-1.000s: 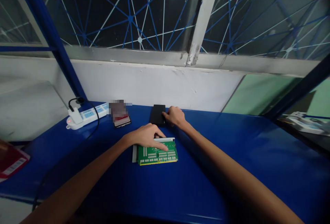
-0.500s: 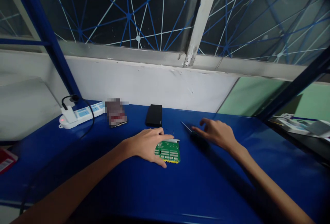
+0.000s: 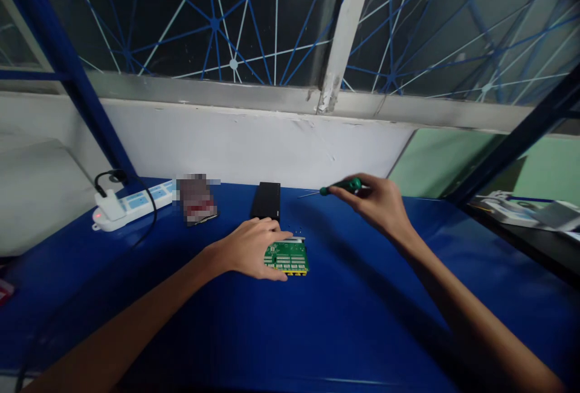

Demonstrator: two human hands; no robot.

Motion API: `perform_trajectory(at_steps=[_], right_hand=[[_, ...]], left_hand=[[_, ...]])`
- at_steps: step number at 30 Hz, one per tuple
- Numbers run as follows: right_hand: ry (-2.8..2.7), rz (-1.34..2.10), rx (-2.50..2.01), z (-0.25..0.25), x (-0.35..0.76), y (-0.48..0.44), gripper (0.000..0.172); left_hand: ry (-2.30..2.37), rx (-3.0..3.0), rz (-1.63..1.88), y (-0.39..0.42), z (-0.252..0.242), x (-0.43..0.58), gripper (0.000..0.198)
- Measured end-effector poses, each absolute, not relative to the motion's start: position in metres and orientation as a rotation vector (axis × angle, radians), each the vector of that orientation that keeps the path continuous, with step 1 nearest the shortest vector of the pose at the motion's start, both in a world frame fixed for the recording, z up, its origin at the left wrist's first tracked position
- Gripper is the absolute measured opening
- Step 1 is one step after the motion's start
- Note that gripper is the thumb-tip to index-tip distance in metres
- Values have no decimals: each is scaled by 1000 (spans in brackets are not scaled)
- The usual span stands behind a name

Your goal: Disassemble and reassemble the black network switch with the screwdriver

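Note:
A green circuit board [image 3: 290, 257] with yellow parts along its front edge lies on the blue table. My left hand [image 3: 254, 250] grips its left side, thumb at the front edge and fingers at the back. A green-handled screwdriver [image 3: 342, 186] is in my right hand [image 3: 378, 201], raised above the table with its thin shaft pointing left. Several tiny screws [image 3: 297, 230] lie just behind the board. Behind my left hand is a flat black case [image 3: 266, 200].
A white power strip [image 3: 140, 201] with a plug and black cable is at the back left, beside a blurred packet [image 3: 197, 201]. A red item [image 3: 5, 291] sits at the left edge. Papers [image 3: 528, 212] lie at the far right, and a blue frame post rises on each side.
My right hand has picked up the screwdriver from the table and lifted it. My left hand still holds the board. The whole view has shifted slightly.

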State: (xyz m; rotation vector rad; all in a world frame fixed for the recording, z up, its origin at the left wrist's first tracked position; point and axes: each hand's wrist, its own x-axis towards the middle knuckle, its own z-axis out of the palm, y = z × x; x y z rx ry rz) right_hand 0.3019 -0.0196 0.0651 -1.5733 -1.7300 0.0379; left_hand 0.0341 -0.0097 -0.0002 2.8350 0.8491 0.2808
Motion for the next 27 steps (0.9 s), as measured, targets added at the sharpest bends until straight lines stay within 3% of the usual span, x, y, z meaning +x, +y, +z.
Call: perform_trajectory(at_steps=[6, 14, 21, 27], right_hand=[[-1603, 238, -1148, 96, 262, 11, 36], [-1947, 105, -1263, 109, 242, -1, 35], [-2124, 288, -1184, 97, 243, -4, 28], [-2201, 322, -1127, 86, 242, 2, 27]], left_hand=[[868, 2860, 266, -8, 1, 33, 81], [899, 2787, 304, -9, 4, 33, 83], [862, 2701, 503, -7, -1, 36, 58], [838, 2692, 583, -8, -10, 40, 72]])
